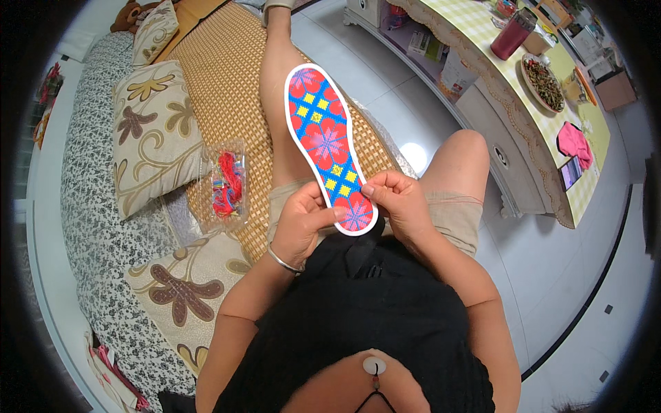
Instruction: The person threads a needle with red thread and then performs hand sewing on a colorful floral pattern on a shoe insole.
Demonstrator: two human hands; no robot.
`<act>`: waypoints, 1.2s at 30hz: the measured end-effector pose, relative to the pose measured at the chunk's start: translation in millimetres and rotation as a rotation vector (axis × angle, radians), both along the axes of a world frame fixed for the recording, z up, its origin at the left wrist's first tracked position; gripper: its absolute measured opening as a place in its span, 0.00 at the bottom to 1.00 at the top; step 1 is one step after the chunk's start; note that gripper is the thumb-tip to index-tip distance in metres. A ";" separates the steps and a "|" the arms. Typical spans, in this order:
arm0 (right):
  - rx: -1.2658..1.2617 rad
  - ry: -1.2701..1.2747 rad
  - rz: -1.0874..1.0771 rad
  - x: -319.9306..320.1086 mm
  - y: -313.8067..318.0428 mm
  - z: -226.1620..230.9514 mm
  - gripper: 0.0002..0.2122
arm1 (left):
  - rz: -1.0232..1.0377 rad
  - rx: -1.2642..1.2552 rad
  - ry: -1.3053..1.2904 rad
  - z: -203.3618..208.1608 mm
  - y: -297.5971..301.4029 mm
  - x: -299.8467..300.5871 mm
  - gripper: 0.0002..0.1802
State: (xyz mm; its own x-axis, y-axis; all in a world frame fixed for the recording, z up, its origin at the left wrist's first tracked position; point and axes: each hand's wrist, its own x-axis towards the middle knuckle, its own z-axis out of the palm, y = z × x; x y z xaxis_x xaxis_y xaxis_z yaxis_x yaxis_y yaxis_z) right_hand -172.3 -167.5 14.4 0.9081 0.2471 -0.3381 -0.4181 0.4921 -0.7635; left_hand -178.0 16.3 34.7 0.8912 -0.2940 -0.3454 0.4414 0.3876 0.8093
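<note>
An embroidered insole [322,134], blue with red flowers and yellow squares and a white edge, is held up over my lap. My left hand [303,220] grips its near end from the left, thumb on the front; a silver bangle sits on that wrist. My right hand [396,199] pinches the same end from the right, thumb on the pattern. The far end of the insole points away over my outstretched leg.
A clear plastic box of red and coloured thread [226,182] lies on the woven mat [220,76] to my left. Floral cushions [148,131] line the sofa. A long table [509,103] with a red flask, a dish and a pink cloth stands at the right.
</note>
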 end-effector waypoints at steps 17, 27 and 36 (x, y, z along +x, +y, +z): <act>-0.010 -0.026 -0.010 -2.5 -0.2 2.8 0.08 | -0.030 0.001 0.063 5.0 -11.5 -11.5 0.19; -0.051 -0.112 -0.044 -16.4 -12.5 -20.4 0.05 | 0.025 0.002 0.022 1.2 -1.8 -6.8 0.09; -0.247 -0.156 0.001 -18.0 -15.0 -20.4 0.02 | 0.034 0.032 0.018 3.3 -2.7 -7.3 0.14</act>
State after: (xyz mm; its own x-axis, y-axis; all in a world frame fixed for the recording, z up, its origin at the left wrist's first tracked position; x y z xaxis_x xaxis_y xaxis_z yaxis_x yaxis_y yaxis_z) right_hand -190.2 -182.5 -6.0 0.9535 0.1756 -0.2448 -0.2871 0.2831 -0.9151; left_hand -185.3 13.6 38.0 0.8942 -0.2525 -0.3697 0.4428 0.3769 0.8136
